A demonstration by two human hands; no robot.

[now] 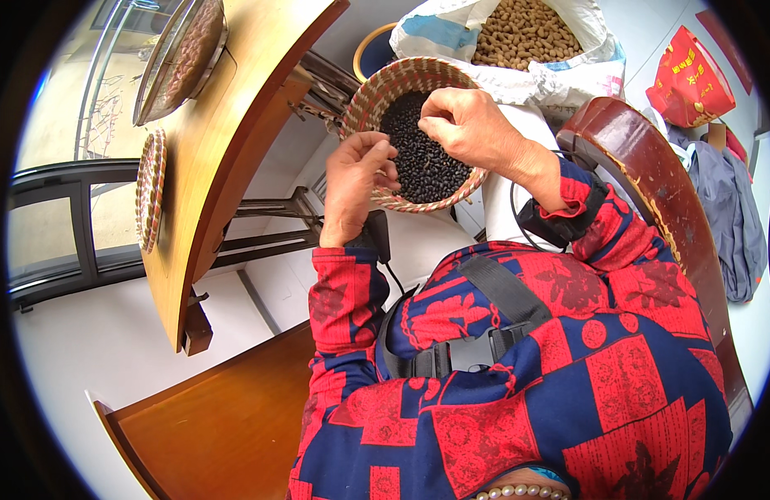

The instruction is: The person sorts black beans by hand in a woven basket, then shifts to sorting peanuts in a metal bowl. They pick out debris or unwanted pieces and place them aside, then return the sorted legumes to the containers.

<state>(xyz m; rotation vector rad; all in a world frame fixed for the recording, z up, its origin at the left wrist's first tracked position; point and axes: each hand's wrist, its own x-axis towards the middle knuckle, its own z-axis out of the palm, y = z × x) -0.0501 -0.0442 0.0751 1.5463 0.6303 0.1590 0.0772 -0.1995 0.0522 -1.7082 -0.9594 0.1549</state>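
Note:
A round woven basket (367, 103) with a red, brown and cream pattern stands before me, partly filled with small black beans (422, 165). Over its lower left rim is my left hand (362, 178), its fingers curled; whether a bean lies between them I cannot tell. My right hand (469, 128) hovers over the beans from the right, thumb and index finger close together, and whatever may be between the fingertips is hidden.
Behind the basket stand a white woven sack (435, 37) of unshelled peanuts (525, 37) and a blue container (375, 53). A wooden table (204, 137) on the left bears a basket of reddish peanuts (194, 56). At right are a worn wooden armrest (647, 169) and a red bag (691, 81).

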